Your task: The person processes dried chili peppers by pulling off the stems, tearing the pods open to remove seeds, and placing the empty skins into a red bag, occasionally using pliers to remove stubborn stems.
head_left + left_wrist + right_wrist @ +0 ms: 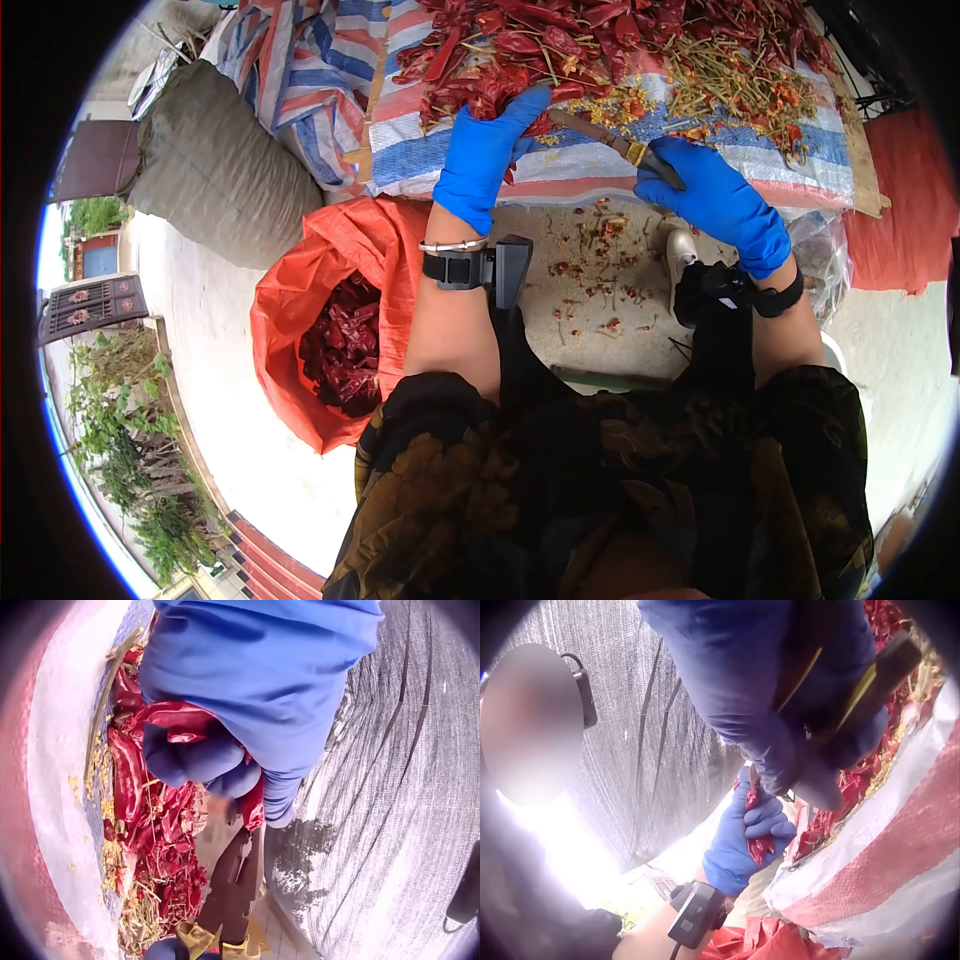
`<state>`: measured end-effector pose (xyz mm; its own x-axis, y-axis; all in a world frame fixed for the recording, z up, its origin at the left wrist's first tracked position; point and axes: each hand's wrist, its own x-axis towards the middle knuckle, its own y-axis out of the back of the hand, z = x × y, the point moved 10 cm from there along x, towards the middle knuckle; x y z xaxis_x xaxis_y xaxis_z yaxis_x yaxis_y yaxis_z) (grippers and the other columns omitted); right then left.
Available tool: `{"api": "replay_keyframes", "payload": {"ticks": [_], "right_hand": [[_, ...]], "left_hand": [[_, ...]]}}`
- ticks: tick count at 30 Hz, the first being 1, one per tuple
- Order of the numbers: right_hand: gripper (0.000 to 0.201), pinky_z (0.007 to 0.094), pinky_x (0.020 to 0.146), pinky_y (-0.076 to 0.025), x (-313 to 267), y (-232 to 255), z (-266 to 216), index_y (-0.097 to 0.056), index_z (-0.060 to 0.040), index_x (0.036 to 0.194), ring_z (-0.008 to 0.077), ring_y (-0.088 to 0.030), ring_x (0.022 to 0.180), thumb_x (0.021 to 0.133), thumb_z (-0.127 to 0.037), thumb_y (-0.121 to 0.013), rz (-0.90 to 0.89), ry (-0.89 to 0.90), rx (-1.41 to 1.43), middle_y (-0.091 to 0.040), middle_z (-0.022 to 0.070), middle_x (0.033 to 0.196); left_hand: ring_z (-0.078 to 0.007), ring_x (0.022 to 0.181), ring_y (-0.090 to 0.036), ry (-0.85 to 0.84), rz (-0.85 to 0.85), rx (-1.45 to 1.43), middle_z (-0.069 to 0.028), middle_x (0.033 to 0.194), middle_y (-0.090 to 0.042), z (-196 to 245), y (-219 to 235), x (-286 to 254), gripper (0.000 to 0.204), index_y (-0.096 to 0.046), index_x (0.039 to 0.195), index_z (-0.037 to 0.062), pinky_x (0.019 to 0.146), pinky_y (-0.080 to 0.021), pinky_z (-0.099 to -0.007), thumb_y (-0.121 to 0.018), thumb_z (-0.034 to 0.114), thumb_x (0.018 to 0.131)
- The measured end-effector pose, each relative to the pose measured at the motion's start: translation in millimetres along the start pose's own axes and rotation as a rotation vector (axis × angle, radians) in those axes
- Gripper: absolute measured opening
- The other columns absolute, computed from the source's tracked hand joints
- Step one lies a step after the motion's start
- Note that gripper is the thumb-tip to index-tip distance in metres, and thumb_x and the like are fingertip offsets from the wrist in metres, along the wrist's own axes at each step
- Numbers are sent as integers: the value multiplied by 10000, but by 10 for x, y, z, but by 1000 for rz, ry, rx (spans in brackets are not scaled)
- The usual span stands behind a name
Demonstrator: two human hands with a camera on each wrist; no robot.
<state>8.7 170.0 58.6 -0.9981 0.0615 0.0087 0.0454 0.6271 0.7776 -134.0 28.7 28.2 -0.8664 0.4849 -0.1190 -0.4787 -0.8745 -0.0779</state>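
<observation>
My blue-gloved left hand is at the near edge of the pile of dried red chili peppers. Its fingers curl round a dried red chili pepper, which sticks out on both sides of the fist in the right wrist view. My right hand, also in a blue glove, grips a knife by its handle. The dark blade points left, and in the left wrist view its tip lies right by the pepper's end. Most of the handle is hidden under the right hand.
Cut stems and yellow seeds lie on the striped woven sheet. An open red sack with dried peppers stands at lower left. Behind it leans a full grey-green sack. Scraps litter the floor.
</observation>
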Motion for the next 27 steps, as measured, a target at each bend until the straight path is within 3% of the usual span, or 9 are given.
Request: {"api": "replay_keyframes", "payload": {"ticks": [5, 7, 9, 11, 15, 17, 20, 24, 27], "right_hand": [[307, 316, 672, -452, -132, 167, 119, -530, 1, 985, 246, -578, 710, 759, -170, -651, -55, 54, 89, -579, 129, 783], [404, 348, 734, -449, -174, 176, 221, -546, 4, 1023, 335, -564, 811, 765, -293, -636, -117, -29, 135, -582, 195, 888], [359, 334, 730, -447, -178, 202, 270, -557, 17, 989, 276, -582, 796, 770, -257, -632, -201, -17, 51, -602, 154, 861], [299, 305, 694, -439, -315, 366, 631, -566, 16, 959, 175, -570, 742, 773, -211, -623, -152, -174, 307, -605, 85, 796], [225, 261, 655, -416, -457, 1050, 1330, -581, 0, 929, 100, -524, 695, 797, -182, -586, 157, -309, 197, -582, 25, 752], [242, 281, 644, -415, -485, 1189, 1447, -585, -2, 921, 133, -537, 687, 806, -215, -572, 308, -343, 105, -585, 44, 739], [228, 306, 641, -410, -532, 1364, 1736, -582, -12, 900, 189, -547, 707, 802, -217, -567, 409, -416, -275, -584, 89, 784], [275, 385, 650, -413, -529, 1349, 1978, -585, -14, 889, 342, -555, 780, 781, -265, -558, 380, -445, -509, -586, 188, 834], [284, 389, 637, -418, -581, 1426, 2013, -598, -11, 855, 357, -558, 757, 785, -283, -556, 462, -427, -498, -591, 188, 791]], "left_hand": [[-57, 506, -439, 94, -262, 128, 17, 723, -603, -141, -258, -91, 352, -615, 895, 81, 487, -406, -200, -733, 340, 687], [-58, 504, -439, 65, -271, 99, 15, 727, -604, -43, -380, -204, 361, -611, 899, 73, 493, -411, -199, -740, 329, 681], [-53, 490, -430, 7, -166, 70, 22, 636, -567, 101, -385, -284, 294, -618, 854, 76, 473, -391, -207, -728, 303, 703], [-57, 483, -428, 27, -120, 1, 21, 596, -542, 24, 13, -144, 247, -618, 819, 80, 465, -386, -219, -710, 290, 726], [-72, 459, -416, -70, -22, -257, 9, 517, -479, 52, 209, -67, 185, -599, 706, 90, 468, -392, -248, -649, 246, 793], [-91, 458, -414, 7, 37, -262, -4, 531, -483, -30, 169, -113, 248, -563, 670, 86, 478, -384, -270, -627, 281, 809], [-58, 442, -250, -38, -336, -463, 57, 498, -292, 45, -182, -139, 287, -481, 752, 129, 549, -289, -256, -505, 390, 868], [-60, 443, -269, -16, -312, -434, 61, 497, -291, 73, -234, -176, 290, -493, 789, 130, 555, -295, -250, -503, 410, 863], [-67, 464, -286, 13, -357, -524, 55, 523, -313, 59, -257, -157, 283, -495, 792, 119, 569, -317, -261, -517, 392, 859]]}}
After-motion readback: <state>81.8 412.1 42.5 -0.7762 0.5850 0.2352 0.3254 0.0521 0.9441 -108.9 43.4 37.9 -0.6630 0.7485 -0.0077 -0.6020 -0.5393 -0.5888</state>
